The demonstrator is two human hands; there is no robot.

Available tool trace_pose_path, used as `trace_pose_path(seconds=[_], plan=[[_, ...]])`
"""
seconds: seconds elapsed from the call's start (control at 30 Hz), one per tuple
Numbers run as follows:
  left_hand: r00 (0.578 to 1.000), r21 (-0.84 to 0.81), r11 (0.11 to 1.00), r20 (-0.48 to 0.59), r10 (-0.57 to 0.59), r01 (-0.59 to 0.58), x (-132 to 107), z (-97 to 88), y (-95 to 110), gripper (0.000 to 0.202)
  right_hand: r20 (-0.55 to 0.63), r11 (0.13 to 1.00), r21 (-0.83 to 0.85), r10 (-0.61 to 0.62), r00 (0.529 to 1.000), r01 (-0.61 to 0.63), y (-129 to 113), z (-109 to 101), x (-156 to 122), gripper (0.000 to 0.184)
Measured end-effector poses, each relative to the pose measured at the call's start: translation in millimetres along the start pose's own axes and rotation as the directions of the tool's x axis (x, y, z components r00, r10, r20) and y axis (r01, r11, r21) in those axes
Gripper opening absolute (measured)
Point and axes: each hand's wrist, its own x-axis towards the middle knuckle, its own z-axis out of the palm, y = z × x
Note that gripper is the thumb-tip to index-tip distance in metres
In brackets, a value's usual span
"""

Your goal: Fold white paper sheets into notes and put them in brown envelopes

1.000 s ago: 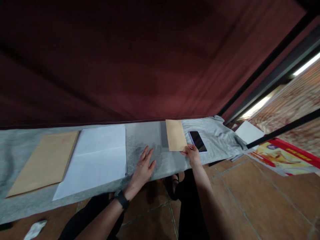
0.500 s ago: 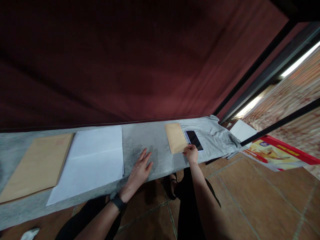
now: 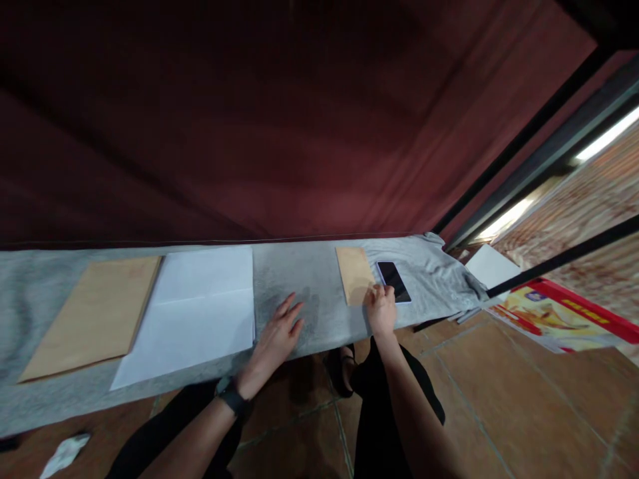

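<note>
My left hand (image 3: 276, 338) hovers over or rests on the bare grey cloth just right of the white paper (image 3: 204, 303), fingers spread and nothing in them. My right hand (image 3: 381, 309) is closed, its fingers curled together at the lower right corner of a small tan envelope (image 3: 353, 273). What the fingers hold, if anything, is hidden. Close beside that hand, a phone (image 3: 394, 281) with a dark screen and pale edge lies flat on the cloth.
A stack of large tan envelopes (image 3: 94, 313) lies left of the white paper on the cloth-covered bench (image 3: 304, 266). A dark red curtain (image 3: 279, 133) hangs behind. A red and yellow box (image 3: 564, 316) and a white panel (image 3: 492, 267) stand at the right, by a black frame bar.
My view has shifted slightly, so the bench items appear further right. My right hand's fingers have curled in more over the envelope's corner. My left hand stays spread in nearly the same place.
</note>
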Motion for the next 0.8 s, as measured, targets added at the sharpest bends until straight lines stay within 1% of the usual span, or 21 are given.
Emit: trace_pose_path(seconds=[0.07,0.13,0.17,0.23,0.3,0.37,0.43,0.5,0.57,0.63,0.7,0.73,0.8], plan=[[0.999,0.044,0.999,-0.044,-0.011,0.013,0.5,-10.1,-3.6,0.041,0.005,0.979,-0.032,-0.199,0.980,0.199,-9.4,4.2,-4.1,0.032],[0.996,0.110,0.993,-0.083,-0.041,0.050,0.8,-22.1,-8.6,0.041,0.058,0.940,-0.040,-0.335,0.940,0.338,-18.0,10.2,-9.8,0.034],[0.993,0.151,0.985,-0.095,-0.065,0.078,0.8,-28.4,-11.4,0.041,0.092,0.927,-0.043,-0.369,0.925,0.374,-21.1,13.3,-12.9,0.034],[0.987,0.240,0.959,-0.097,-0.130,0.150,-0.2,-40.7,-17.8,0.043,0.142,0.921,-0.055,-0.375,0.916,0.386,-24.2,18.5,-18.5,0.037],[0.972,0.318,0.919,-0.095,-0.214,0.233,-2.6,-52.1,-24.8,0.045,0.146,0.935,-0.057,-0.339,0.929,0.350,-24.3,21.8,-22.0,0.039],[0.945,0.372,0.869,-0.106,-0.310,0.326,-6.4,-62.0,-32.5,0.049,0.123,0.944,-0.011,-0.326,0.937,0.330,-25.2,23.8,-22.9,0.040],[0.901,0.406,0.809,-0.107,-0.419,0.425,-10.9,-70.1,-40.0,0.057,0.100,0.934,0.116,-0.349,0.932,0.338,-31.4,26.4,-22.8,0.038],[0.853,0.433,0.754,-0.072,-0.517,0.494,-15.4,-76.1,-46.3,0.070,0.111,0.894,0.311,-0.371,0.922,0.322,-46.2,31.6,-23.6,0.035],[0.820,0.453,0.729,-0.006,-0.573,0.513,-19.4,-79.9,-50.0,0.081,0.179,0.825,0.512,-0.377,0.909,0.241,-70.3,40.1,-26.6,0.033],[0.805,0.464,0.729,0.055,-0.591,0.503,-23.0,-82.1,-51.2,0.088,0.281,0.766,0.634,-0.355,0.891,0.105,-101.6,51.0,-30.9,0.031],[0.802,0.462,0.740,0.096,-0.589,0.488,-26.5,-83.9,-51.3,0.094,0.350,0.733,0.681,-0.337,0.874,0.010,-136.2,62.5,-34.4,0.025],[0.805,0.456,0.750,0.113,-0.583,0.479,-28.3,-84.9,-51.5,0.097,0.391,0.721,0.692,-0.346,0.853,-0.025,-153.4,68.0,-35.2,0.023],[0.813,0.435,0.778,0.156,-0.561,0.454,-31.7,-87.0,-52.8,0.103,0.465,0.745,0.663,-0.333,0.820,-0.074,-185.1,78.5,-34.6,0.022]])
